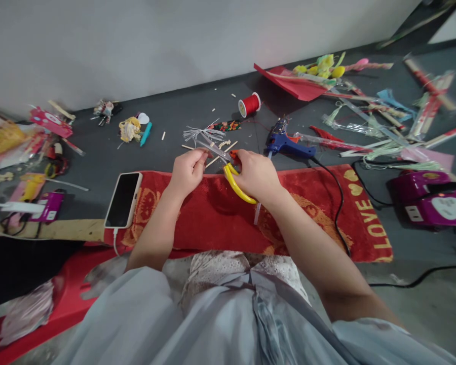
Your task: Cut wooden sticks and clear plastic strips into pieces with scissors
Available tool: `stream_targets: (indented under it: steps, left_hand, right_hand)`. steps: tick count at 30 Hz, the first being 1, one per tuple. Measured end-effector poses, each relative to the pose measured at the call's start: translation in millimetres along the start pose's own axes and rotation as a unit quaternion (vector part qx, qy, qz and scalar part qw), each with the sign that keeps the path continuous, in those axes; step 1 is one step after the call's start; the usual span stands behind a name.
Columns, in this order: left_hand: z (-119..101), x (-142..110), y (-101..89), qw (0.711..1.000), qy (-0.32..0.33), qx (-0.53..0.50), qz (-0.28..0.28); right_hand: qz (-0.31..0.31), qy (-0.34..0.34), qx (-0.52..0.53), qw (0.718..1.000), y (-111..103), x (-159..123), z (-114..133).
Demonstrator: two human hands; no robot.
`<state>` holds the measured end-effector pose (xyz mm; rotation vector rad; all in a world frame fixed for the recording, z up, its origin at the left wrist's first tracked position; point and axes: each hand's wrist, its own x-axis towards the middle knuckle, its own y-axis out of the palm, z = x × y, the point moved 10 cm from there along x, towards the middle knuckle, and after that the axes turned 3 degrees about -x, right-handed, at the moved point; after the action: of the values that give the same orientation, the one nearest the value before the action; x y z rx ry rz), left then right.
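Over the red towel [216, 218], my right hand [259, 177] grips yellow-handled scissors [235, 186] whose blades point up and left. Something small and orange-red shows at its fingertips. My left hand [188, 173] is closed in a pinch beside the blades; whatever it holds is too small to make out. Just beyond the blades lie a bundle of silvery strands [203, 134], a patterned dark strip [228, 125] and several thin wooden sticks [214, 161]. A blue glue gun [289, 144] rests right of my right hand, with a clear glue stick [257, 214] on the towel.
A red thread spool [250, 105] stands behind the sticks. At left lie a phone [123, 200] on a cable and a teal marker [146, 135]. A purple power strip [429, 198], black cords and packaged sticks [433, 106] crowd the right, near red paper [296, 86]. A wall rises behind.
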<state>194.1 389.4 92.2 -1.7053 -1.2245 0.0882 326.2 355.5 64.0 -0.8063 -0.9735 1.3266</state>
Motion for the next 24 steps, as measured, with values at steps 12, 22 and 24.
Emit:
stream_targets:
  steps: [12, 22, 24]
  left_hand:
    - [-5.9, 0.2, -0.9, 0.999, 0.027, 0.034, -0.010]
    - [-1.6, -1.3, 3.5, 0.999, 0.007, 0.040, -0.008]
    - [-3.8, -2.0, 3.6, 0.998, 0.020, 0.056, -0.020]
  right_hand:
    - [0.022, 0.024, -0.025, 0.999, -0.8, -1.1, -1.5]
    - [-0.005, 0.002, -0.019, 1.000, 0.8, 1.0, -0.7]
    - [-0.003, 0.006, -0.018, 1.000, 0.4, 0.9, -1.2]
